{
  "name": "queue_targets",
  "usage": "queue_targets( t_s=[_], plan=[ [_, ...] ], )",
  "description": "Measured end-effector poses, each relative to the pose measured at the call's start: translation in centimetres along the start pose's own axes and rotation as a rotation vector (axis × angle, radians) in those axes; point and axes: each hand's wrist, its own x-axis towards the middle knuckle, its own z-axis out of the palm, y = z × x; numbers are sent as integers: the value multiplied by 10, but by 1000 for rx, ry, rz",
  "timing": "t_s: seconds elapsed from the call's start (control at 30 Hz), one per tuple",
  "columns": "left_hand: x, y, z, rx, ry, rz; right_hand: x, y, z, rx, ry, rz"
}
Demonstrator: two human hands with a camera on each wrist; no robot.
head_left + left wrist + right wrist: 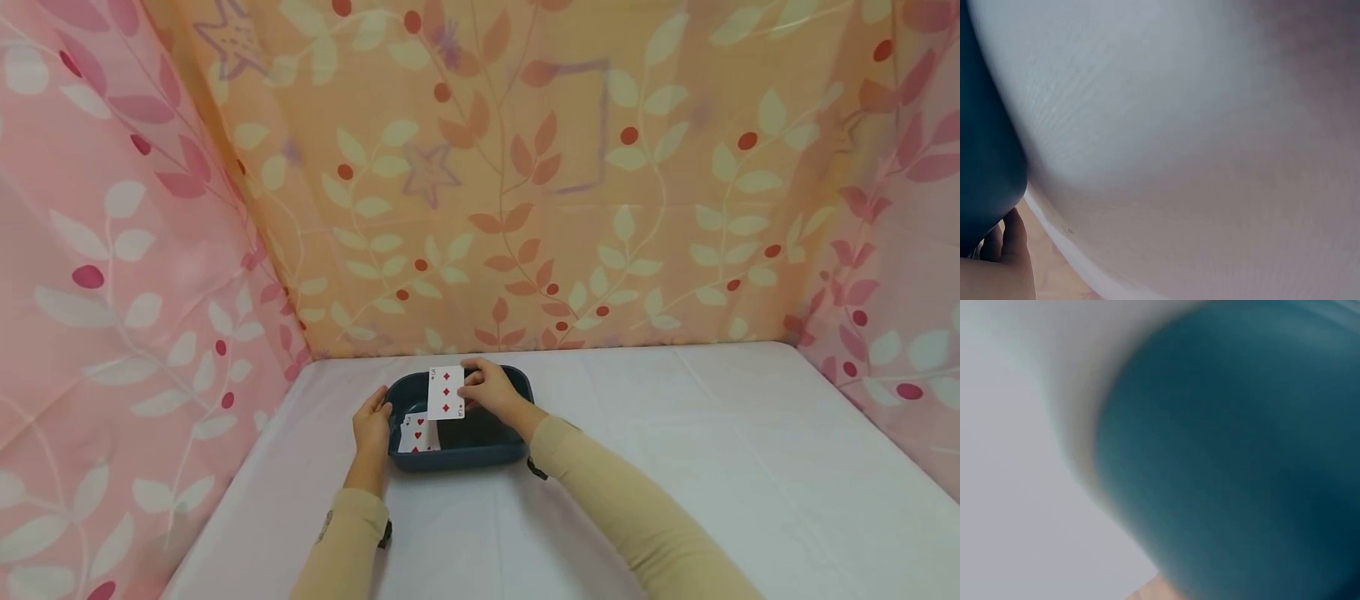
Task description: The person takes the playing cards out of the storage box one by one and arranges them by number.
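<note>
A dark blue plastic tub (461,458) with rounded corners stands on the white-covered table. My left hand (371,421) grips its left rim, thumb on the rim and fingers along the outside. Above the tub, my right hand (491,389) pinches the right edge of a playing card (446,392), whose face shows three red diamonds in a column. White playing cards with red hearts (417,435) lie inside at the left, partly hidden by the raised card. In the left wrist view, fingers (1015,234) rest against the tub's outer wall (988,137).
White cloth (675,467) covers the table on both sides of the tub. An orange leaf-patterned curtain (517,167) hangs behind the back edge, and pink patterned curtains (135,250) hang at left and right. The right wrist view is mostly the tub's blurred wall (1229,444).
</note>
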Motion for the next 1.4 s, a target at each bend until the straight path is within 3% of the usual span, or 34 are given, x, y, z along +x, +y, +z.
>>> queue_targets(
  t_s=[0.4, 0.73, 1.03, 1.4],
  plan=[
    [1, 1, -2, 38, -31, -21, -11, -7, -34, -44, 61, 14],
    [-1, 3, -1, 12, -26, -37, -16, -5, -56, -35, 110, 55],
    [-1, 3, 0, -19, -24, 15, -21, -7, -80, -62, 148, 87],
    [-1, 3, -1, -12, -24, -26, -25, -11, -97, -54, 194, 92]
  ],
)
